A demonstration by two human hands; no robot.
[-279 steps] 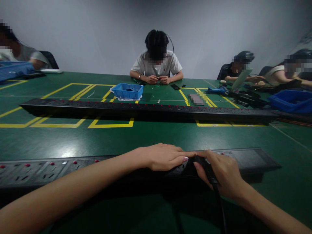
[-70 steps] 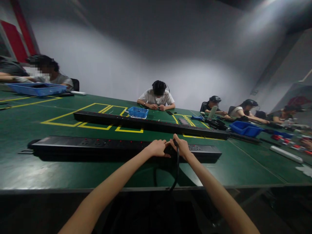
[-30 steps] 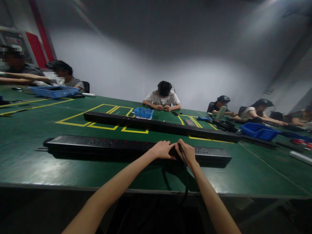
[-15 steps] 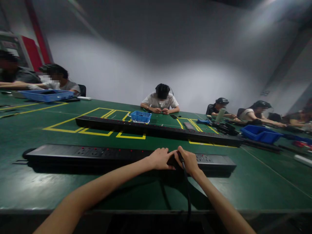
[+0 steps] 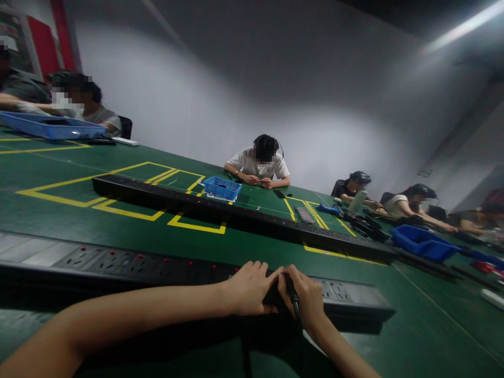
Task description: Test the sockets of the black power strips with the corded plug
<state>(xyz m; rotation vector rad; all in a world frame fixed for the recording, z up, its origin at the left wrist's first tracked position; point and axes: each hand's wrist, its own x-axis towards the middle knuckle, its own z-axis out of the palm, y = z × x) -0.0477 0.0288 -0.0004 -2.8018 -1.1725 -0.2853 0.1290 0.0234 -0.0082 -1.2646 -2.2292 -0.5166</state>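
Toward the near edge of the tabletop (image 5: 252,249), left hand (image 5: 248,291) spans a black power strip (image 5: 126,265), grip unclear; right hand (image 5: 306,294) holds a black cord (image 5: 296,305); any lettering unreadable.

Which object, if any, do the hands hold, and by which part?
The right hand holds a black cable by its plug end; the left hand lies on the near power strip, grip unclear.
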